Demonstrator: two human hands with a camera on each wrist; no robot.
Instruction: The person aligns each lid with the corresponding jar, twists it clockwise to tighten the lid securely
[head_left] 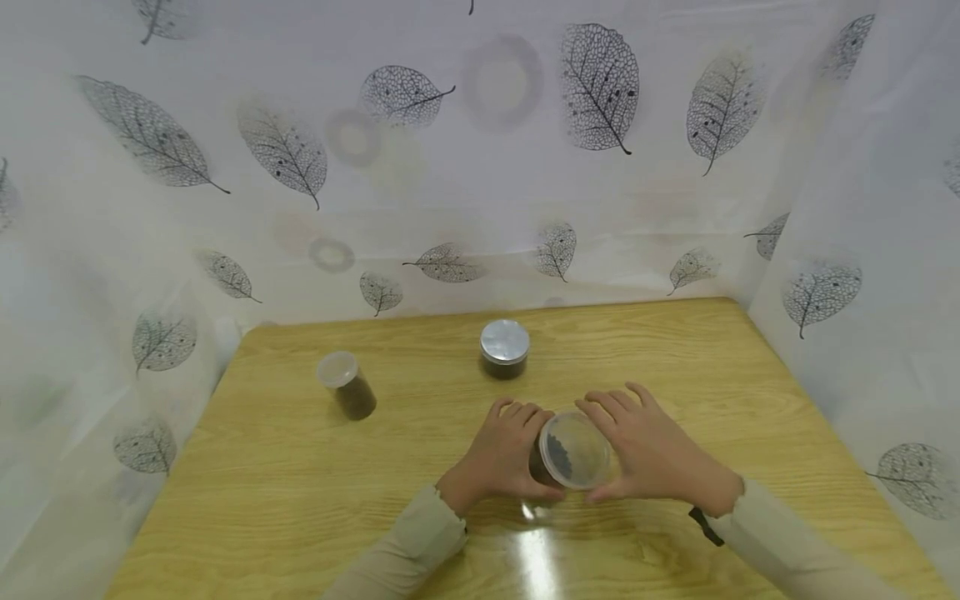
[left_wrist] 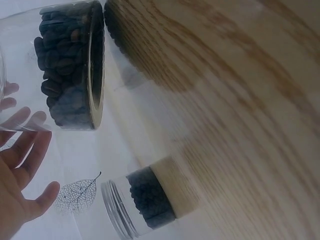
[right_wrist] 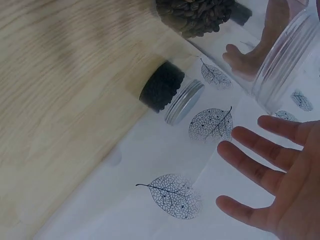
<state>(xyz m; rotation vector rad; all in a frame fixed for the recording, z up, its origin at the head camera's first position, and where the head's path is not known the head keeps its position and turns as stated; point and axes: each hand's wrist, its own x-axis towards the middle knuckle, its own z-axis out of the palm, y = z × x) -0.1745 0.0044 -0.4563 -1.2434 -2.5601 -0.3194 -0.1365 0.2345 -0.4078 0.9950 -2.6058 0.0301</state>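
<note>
A clear, wide jar stands between my two hands, with dark beans inside at its bottom. I cannot tell whether a clear lid covers its round top. On its left side is my left hand, fingers spread and thumb near the front of the jar. My right hand lies along the other side. In the right wrist view its fingers are straight and spread, apart from the ridged rim. Neither hand is plainly curled round the jar.
Behind the hands stands a silver-lidded jar of dark contents. A narrower jar with a pale lid is farther left. All are on the wood-grain table, bordered by leaf-print sheeting behind and at both sides.
</note>
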